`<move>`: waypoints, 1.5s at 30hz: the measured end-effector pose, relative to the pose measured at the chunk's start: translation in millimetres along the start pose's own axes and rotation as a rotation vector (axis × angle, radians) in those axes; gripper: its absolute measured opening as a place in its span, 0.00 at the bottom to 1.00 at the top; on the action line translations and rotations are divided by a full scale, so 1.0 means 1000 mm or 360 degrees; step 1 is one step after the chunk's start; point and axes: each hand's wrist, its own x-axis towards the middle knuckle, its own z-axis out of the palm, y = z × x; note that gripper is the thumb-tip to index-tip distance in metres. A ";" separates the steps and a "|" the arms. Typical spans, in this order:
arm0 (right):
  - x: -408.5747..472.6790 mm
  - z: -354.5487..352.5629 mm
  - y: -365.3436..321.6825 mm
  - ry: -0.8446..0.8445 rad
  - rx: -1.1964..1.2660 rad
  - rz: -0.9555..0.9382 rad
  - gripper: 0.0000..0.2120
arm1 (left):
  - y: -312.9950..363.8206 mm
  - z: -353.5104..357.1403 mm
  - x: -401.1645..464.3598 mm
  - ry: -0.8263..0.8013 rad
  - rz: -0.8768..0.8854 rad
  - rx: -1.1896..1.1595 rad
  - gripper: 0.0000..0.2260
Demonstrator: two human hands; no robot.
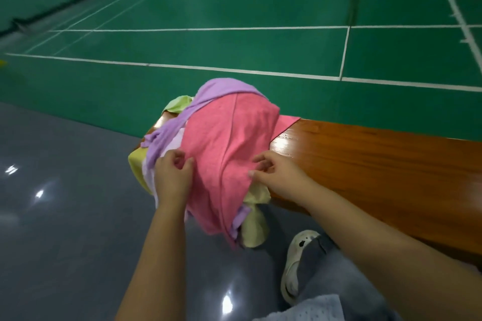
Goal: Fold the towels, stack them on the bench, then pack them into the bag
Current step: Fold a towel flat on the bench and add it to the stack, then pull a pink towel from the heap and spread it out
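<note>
A heap of unfolded towels sits on the left end of a polished wooden bench (365, 161). A pink towel (224, 143) lies on top and drapes over the bench's near edge. Under it are a purple towel (219, 90), a light green towel (178, 104) at the back and yellow towels (254, 227) hanging at the front. My left hand (173, 177) pinches the pink towel's left edge. My right hand (273, 169) pinches its right edge. No bag is in view.
Grey glossy floor (65, 216) lies left of and below the bench. A green court with white lines (234, 47) stretches beyond it. My leg and a white clog (297, 263) are on the floor at the lower right, next to the bench.
</note>
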 end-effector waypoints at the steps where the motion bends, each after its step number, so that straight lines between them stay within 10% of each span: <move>1: 0.001 0.007 -0.003 -0.0027 0.0001 -0.0020 0.14 | 0.001 -0.003 -0.001 0.0006 0.0002 -0.0046 0.02; 13: -0.005 0.004 -0.007 0.0167 0.0084 -0.0010 0.05 | 0.033 -0.022 -0.015 -0.0420 -0.0122 -0.0895 0.11; 23: -0.031 -0.032 -0.034 -0.0033 0.0903 0.0004 0.38 | 0.122 -0.015 -0.052 -0.0906 0.0176 -0.1261 0.15; 28: -0.054 -0.072 -0.036 0.0118 0.1452 0.0004 0.04 | 0.140 0.002 -0.077 -0.1107 0.0184 -0.1285 0.13; 39: -0.093 -0.151 0.017 0.0625 0.1004 0.0214 0.12 | 0.153 0.055 -0.077 -0.1253 0.0444 -0.0094 0.01; 45: -0.107 -0.189 0.012 0.0735 0.0941 0.0166 0.13 | 0.170 0.100 -0.063 -0.1062 0.1057 0.0334 0.27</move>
